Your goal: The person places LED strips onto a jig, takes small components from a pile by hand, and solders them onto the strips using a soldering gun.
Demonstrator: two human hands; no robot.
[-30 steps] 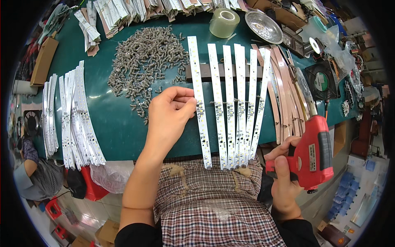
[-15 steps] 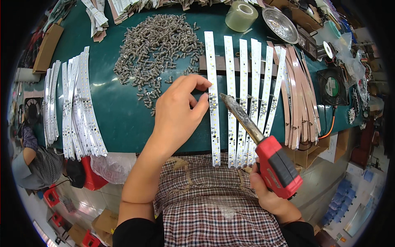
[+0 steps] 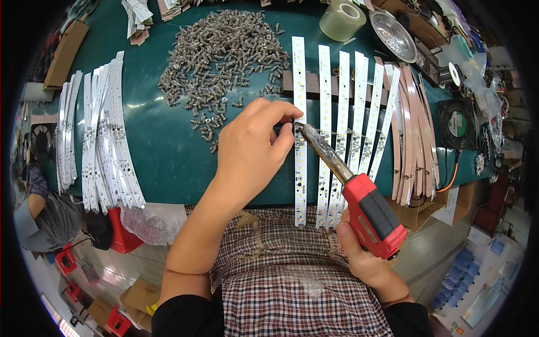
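My left hand (image 3: pixel 251 151) is closed in a pinch at the left edge of a white LED strip (image 3: pixel 300 163); a tiny dark bit shows at the fingertips, too small to name. The fingers of my right hand (image 3: pixel 362 255) wrap round the red and black handle of a soldering iron (image 3: pixel 368 210). Its tip meets the strip right beside my left fingertips. Several more LED strips (image 3: pixel 342 106) lie side by side to the right, with small metal pieces near their middles. A dark bar (image 3: pixel 310 90) runs beneath their upper parts.
Beyond my left hand is a heap of small metal parts (image 3: pixel 224 56). Stacked LED strips (image 3: pixel 106 140) lie at the left, pinkish strips (image 3: pixel 412 135) at the right. A tape roll (image 3: pixel 339 22), a metal dish (image 3: pixel 393 36) and a small fan (image 3: pixel 456 123) stand beyond. Another person (image 3: pixel 48 219) sits far left.
The soldering iron's tip has moved left and slightly up, onto the strip beside my left fingertips. My left hand keeps its pinch there. The whole view has shifted slightly.
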